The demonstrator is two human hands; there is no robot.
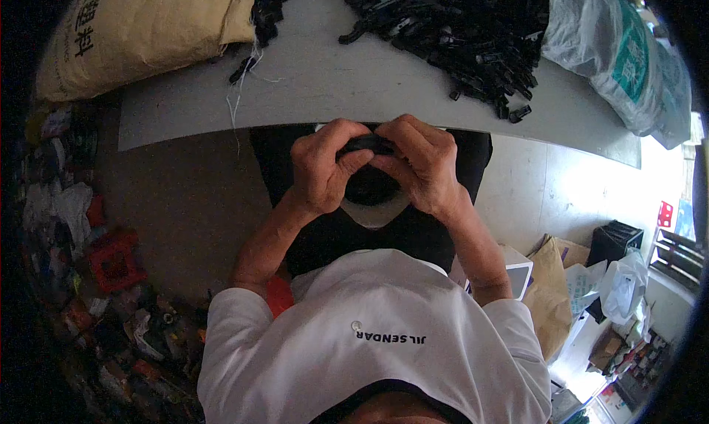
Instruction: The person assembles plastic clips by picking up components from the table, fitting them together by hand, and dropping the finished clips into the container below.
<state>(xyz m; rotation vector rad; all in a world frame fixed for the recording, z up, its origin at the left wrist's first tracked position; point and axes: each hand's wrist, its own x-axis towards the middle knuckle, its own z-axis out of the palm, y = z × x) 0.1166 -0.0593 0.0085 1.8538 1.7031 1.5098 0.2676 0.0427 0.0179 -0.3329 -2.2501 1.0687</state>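
Observation:
Both my hands meet at the front edge of the grey table (310,77), gripping one small dark piece between them. My left hand (323,162) pinches the left end of this black plastic part (360,144) between thumb and fingers. At its other end, my right hand (425,158) is closed on it too, and the fingers cover much of its shape. Below the hands, between my legs, sits a pale container (377,219) with dark contents. On the tabletop ahead lies a large heap of similar-looking black plastic parts (458,36).
A tan sack (148,33) rests at the table's left, with loose white strings (238,103) beside it. A translucent plastic bag (591,40) stands at the right. Clutter and a red crate (117,262) lie on the left floor; paper bags (546,298) stand at right.

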